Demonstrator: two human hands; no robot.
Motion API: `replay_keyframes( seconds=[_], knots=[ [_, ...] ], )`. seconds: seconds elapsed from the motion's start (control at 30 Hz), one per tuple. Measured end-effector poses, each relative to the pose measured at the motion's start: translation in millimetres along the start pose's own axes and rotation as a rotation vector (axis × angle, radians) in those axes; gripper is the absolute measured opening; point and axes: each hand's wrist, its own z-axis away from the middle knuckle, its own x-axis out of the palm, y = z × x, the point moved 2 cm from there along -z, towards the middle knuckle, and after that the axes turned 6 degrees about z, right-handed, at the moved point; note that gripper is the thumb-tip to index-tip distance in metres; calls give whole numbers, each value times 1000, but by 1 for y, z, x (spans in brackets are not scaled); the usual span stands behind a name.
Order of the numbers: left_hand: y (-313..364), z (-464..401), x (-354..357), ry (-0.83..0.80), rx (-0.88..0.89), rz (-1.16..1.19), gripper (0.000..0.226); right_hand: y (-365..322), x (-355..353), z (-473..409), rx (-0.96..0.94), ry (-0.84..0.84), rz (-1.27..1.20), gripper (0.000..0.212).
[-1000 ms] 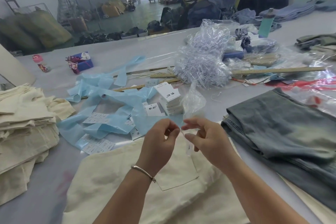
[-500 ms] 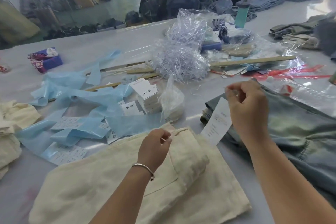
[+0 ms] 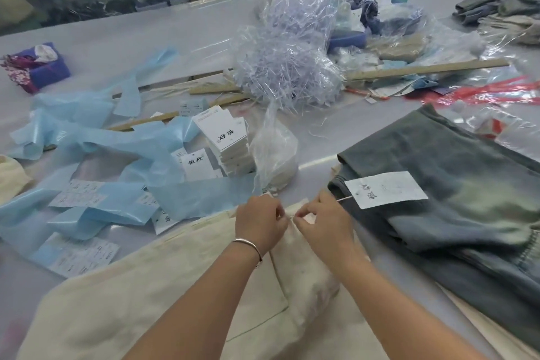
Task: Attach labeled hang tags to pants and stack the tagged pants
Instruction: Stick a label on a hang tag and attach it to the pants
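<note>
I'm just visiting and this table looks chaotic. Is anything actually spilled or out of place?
Mostly clutter: pale blue plastic strips sprawl over loose labels, and a clear bag lies torn open, spilling plastic fasteners. The hang tag stack leans.

Only writing I can make out is two black handwritten-style Chinese characters on the white hang tags: on the loose tag (image 3: 385, 189) lying on the grey-green pants (image 3: 455, 184), the top card of the tag stack (image 3: 226, 140), and one single tag (image 3: 195, 166) beside that stack. I honestly can't read which characters they are, and they sit at different angles on each card. The white label sheets (image 3: 76, 195) among the blue plastic have rows of small print, but it's way too blurry to read.
</note>
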Motion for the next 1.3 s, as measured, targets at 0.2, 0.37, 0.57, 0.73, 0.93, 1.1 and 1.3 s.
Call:
replay_keyframes(
  seconds=[0.2, 0.37, 0.57, 0.73, 0.93, 1.1, 1.3],
  knots=[
    [-14, -8, -2, -132, -192, 666, 9, -3, 22, -3, 55, 110, 110, 4],
    [-23, -4, -10, -208, -287, 1048, 5, -11, 32, -9, 167, 274, -142, 7],
    [-28, -4, -12, -227, -366, 1193, 5, -11, 39, -10, 293, 217, -398, 10],
    [-24, -6, -11, -240, -374, 1153, 10, -13, 38, -9, 210, 209, -328, 7],
    [-16, -6, -5, -179, -408, 1097, 25, -8, 32, -5, 146, 94, -335, 10],
    [-9, -6, -3, -48, -391, 1040, 20, 19, -2, 8, -29, 293, -109, 20],
    [10, -7, -12, -114, -222, 1340, 15, 57, -21, 5, 11, 181, 176, 37]
  ],
)
